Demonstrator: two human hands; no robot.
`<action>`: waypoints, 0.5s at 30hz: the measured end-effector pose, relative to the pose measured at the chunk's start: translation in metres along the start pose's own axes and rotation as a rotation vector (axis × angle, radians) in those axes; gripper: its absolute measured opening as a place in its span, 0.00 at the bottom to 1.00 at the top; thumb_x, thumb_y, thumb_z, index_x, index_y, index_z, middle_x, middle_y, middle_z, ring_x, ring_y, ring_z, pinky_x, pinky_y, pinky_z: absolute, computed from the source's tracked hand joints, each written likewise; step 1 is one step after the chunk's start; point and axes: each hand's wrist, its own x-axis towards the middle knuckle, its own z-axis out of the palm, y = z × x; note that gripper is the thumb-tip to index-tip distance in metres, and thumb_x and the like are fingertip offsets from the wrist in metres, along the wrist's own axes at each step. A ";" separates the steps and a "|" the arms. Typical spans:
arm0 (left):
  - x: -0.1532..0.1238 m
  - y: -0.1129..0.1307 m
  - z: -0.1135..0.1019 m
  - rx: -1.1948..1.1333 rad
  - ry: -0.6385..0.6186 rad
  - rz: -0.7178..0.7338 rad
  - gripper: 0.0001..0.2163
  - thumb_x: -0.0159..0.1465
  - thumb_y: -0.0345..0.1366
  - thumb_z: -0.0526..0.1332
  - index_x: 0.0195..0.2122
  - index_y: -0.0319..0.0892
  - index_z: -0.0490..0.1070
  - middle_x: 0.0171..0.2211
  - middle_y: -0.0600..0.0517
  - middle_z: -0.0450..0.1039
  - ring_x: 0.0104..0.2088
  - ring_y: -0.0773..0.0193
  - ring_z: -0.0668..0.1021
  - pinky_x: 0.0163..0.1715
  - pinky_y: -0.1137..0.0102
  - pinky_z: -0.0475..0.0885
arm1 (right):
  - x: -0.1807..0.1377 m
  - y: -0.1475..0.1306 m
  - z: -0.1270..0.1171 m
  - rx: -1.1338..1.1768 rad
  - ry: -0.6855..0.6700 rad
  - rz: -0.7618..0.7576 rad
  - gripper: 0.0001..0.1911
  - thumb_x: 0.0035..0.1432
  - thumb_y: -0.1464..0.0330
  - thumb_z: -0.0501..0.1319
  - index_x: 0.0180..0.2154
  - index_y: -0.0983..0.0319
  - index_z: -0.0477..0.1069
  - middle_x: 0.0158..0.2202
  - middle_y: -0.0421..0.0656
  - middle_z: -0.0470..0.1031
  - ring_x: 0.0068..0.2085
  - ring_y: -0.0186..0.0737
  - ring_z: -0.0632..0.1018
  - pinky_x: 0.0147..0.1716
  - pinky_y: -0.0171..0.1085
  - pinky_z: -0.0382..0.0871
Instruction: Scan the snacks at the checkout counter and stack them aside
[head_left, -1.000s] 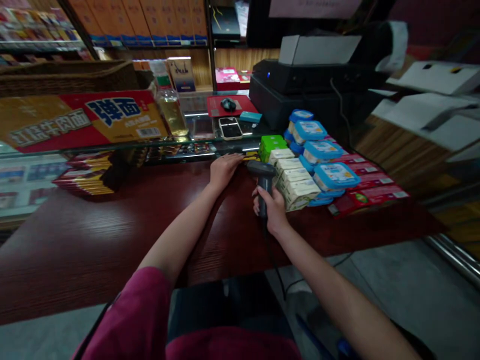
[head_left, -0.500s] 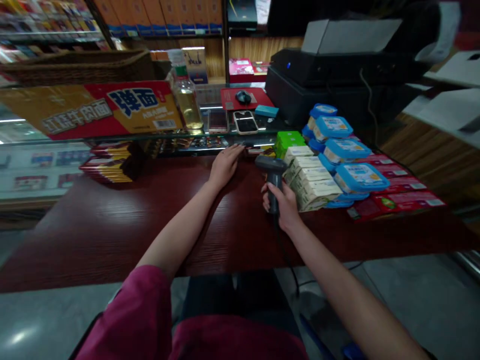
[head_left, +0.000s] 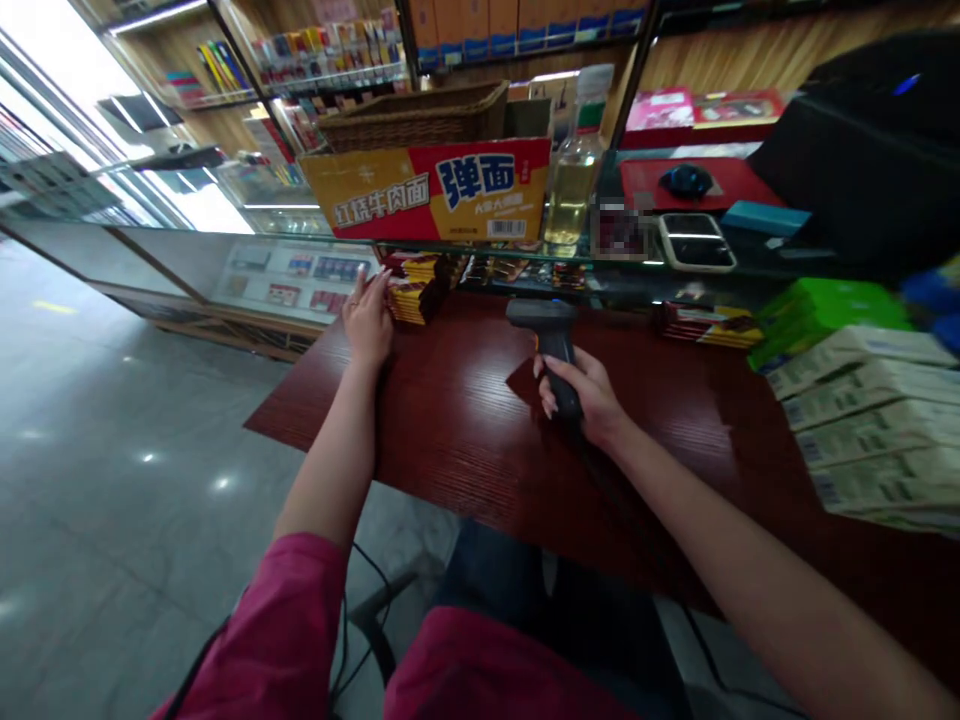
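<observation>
My right hand (head_left: 589, 393) is wrapped round the handle of a black barcode scanner (head_left: 556, 350), held above the dark red wooden desk (head_left: 465, 430). The scanner's head points to the left, and its cord trails down beneath my forearm. At the desk's left end, my left hand (head_left: 367, 320) is beside a stack of red-and-yellow snack packets (head_left: 412, 290). Its fingers are stretched out along the stack's left side; whether they touch it I cannot tell. A second pile of similar packets (head_left: 712, 325) lies at the back right of the desk.
On the glass shelf behind stand a noodle carton (head_left: 427, 195), a wicker basket (head_left: 420, 115), a bottle of yellowish liquid (head_left: 576, 185), a phone (head_left: 696, 242) and a mouse (head_left: 685, 180). Green packages (head_left: 829, 315) and pale boxes (head_left: 877, 420) are stacked on the right.
My view has turned left. My left hand has moved left from the back middle of the desk to the snack packets. The scanner, still in my right hand, has moved left, away from the pale boxes.
</observation>
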 end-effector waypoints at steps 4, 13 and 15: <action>0.003 -0.005 0.005 -0.020 -0.060 0.086 0.20 0.72 0.33 0.58 0.63 0.55 0.77 0.66 0.52 0.75 0.73 0.50 0.68 0.74 0.46 0.56 | -0.004 0.002 0.003 -0.072 -0.040 0.023 0.19 0.55 0.57 0.74 0.36 0.60 0.70 0.25 0.36 0.74 0.16 0.29 0.68 0.12 0.31 0.65; -0.009 0.058 0.014 -0.452 0.174 0.048 0.12 0.73 0.41 0.65 0.54 0.48 0.83 0.52 0.51 0.85 0.56 0.56 0.84 0.62 0.61 0.75 | -0.019 0.001 -0.002 -0.153 -0.042 -0.062 0.17 0.58 0.58 0.73 0.39 0.59 0.70 0.21 0.33 0.71 0.16 0.31 0.68 0.13 0.33 0.66; -0.016 0.075 0.028 -0.620 0.105 -0.058 0.13 0.71 0.43 0.67 0.53 0.46 0.84 0.50 0.50 0.86 0.53 0.56 0.85 0.56 0.64 0.80 | -0.024 0.002 -0.001 -0.205 -0.072 -0.091 0.16 0.60 0.58 0.73 0.39 0.59 0.70 0.22 0.33 0.72 0.16 0.30 0.68 0.14 0.32 0.66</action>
